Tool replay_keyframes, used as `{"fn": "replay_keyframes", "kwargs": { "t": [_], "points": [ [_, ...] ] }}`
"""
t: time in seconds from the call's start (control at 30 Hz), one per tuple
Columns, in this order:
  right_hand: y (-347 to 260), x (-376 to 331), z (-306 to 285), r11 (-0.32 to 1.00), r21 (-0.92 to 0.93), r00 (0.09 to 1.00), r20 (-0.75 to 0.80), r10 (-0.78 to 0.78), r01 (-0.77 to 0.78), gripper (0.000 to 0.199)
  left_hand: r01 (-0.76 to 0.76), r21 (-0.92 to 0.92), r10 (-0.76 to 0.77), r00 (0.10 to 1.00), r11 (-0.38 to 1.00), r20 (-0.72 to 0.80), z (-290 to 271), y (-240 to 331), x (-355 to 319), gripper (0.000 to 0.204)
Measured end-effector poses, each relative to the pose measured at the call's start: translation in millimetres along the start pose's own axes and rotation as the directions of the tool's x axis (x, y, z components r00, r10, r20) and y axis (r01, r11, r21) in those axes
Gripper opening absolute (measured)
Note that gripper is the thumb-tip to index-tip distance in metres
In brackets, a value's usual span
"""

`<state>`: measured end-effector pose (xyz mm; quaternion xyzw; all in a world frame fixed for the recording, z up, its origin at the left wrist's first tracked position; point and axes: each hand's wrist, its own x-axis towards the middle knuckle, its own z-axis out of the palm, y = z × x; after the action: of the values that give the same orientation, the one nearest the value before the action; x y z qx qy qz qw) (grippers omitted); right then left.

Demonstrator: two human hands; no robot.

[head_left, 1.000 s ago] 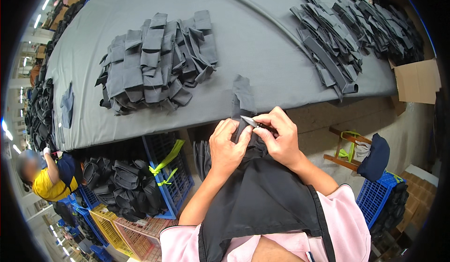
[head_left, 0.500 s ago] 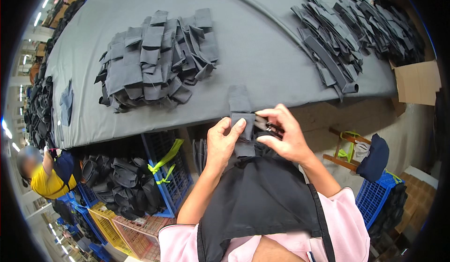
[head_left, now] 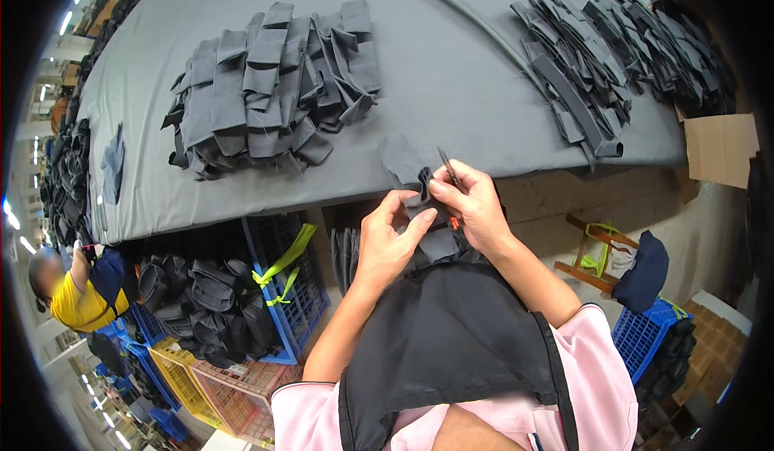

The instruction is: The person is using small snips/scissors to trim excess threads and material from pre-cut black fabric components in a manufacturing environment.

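Observation:
Over the table's front edge, my left hand (head_left: pixel 385 240) is closed on a dark grey fabric strip (head_left: pixel 439 245), thumb on top, and the cloth bunches up in a fold. My right hand (head_left: pixel 477 209) pinches that fold with thumb and forefinger. Tucked in the same hand are thread snips (head_left: pixel 446 163), their thin blades pointing up and away from me; most of their body is hidden by the fingers. The strip's far end lies on the grey cloth of the table (head_left: pixel 451 120).
A pile of grey fabric pieces (head_left: pixel 270 88) lies on the table at left, with more strips (head_left: pixel 576 64) at far right by a cardboard box (head_left: pixel 721 149). Below stand a blue crate (head_left: pixel 278 290) of black pieces and a wooden stool (head_left: pixel 592 261). A person in yellow (head_left: pixel 89 298) is at far left.
The strip has gone from lying flat to being folded and bunched between my hands. My right hand has turned, bringing the snips' blades upright, and now pinches the cloth.

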<state>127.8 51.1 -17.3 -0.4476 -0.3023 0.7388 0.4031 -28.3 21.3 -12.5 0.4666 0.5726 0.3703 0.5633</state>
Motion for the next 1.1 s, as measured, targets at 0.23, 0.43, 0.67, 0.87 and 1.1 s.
{"fn": "replay_keyframes", "kwargs": {
  "t": [0.23,0.43,0.67,0.87,1.1],
  "points": [
    [-0.8,-28.4,-22.3,0.807,-0.400,0.900,0.237,-0.367,0.435,0.033,-0.178,0.061,0.183,0.980,0.982,-0.081,3.5,-0.4,2.0,0.018],
    [-24.5,-30.7,-3.7,0.581,-0.659,0.838,0.140,-0.528,0.477,0.034,-0.247,0.229,0.264,0.964,0.941,-0.043,1.1,8.4,0.5,0.015],
    [-20.3,-29.7,0.8,0.237,-0.809,0.743,0.323,-0.586,0.538,0.033,-0.294,0.298,0.325,0.944,0.908,-0.060,2.1,7.5,-1.3,0.017],
    [-13.3,-32.3,2.5,0.219,-0.805,0.707,0.310,-0.636,0.550,0.036,-0.315,0.332,0.352,0.935,0.889,-0.054,1.5,7.9,-1.9,0.017],
    [-8.3,-33.6,6.5,0.083,-0.844,0.636,0.330,-0.697,0.529,0.034,-0.362,0.388,0.421,0.904,0.847,-0.077,2.5,9.6,-1.7,0.015]
  ]
}}
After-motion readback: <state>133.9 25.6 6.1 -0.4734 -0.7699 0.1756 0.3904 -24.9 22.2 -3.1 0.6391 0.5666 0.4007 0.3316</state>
